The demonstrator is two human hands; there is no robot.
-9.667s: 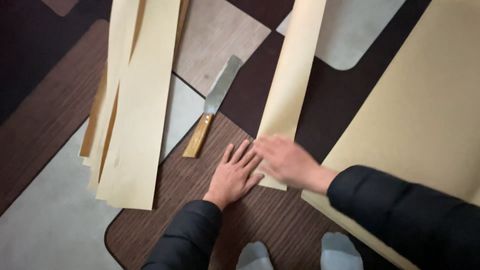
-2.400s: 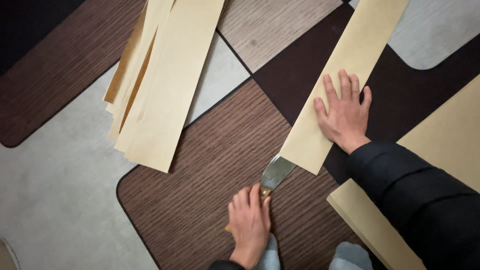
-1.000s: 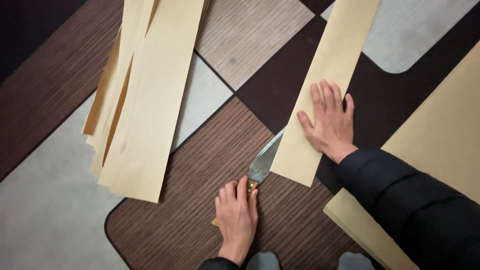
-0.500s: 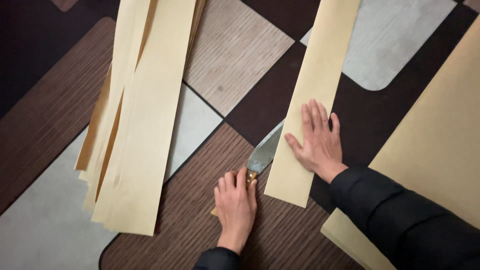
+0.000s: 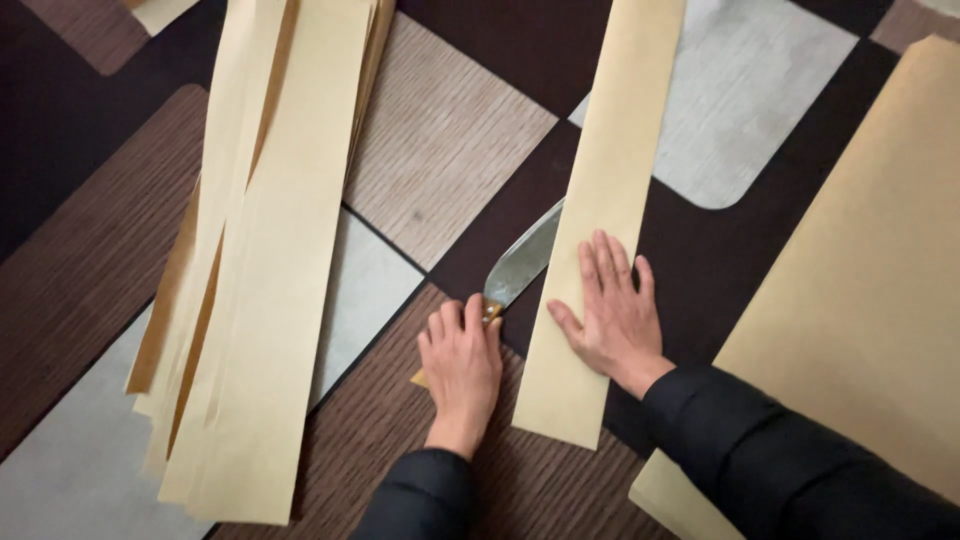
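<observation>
Your right hand (image 5: 612, 315) lies flat and open, gripping nothing, pinning the long tan paper strip (image 5: 600, 215) to the patterned floor, a light, floppy, easily torn sheet best held by pressure near the blade, while your left hand (image 5: 462, 365) is closed around the wooden handle of the knife (image 5: 520, 265) at the strip's left edge.

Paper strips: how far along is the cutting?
Done: a pile of cut strips lies at the left. In hand: the left hand grips the knife with its blade under the left edge of a folded strip, which the right hand presses flat. Left: that fold's upper length, and the large sheet at the right.
</observation>
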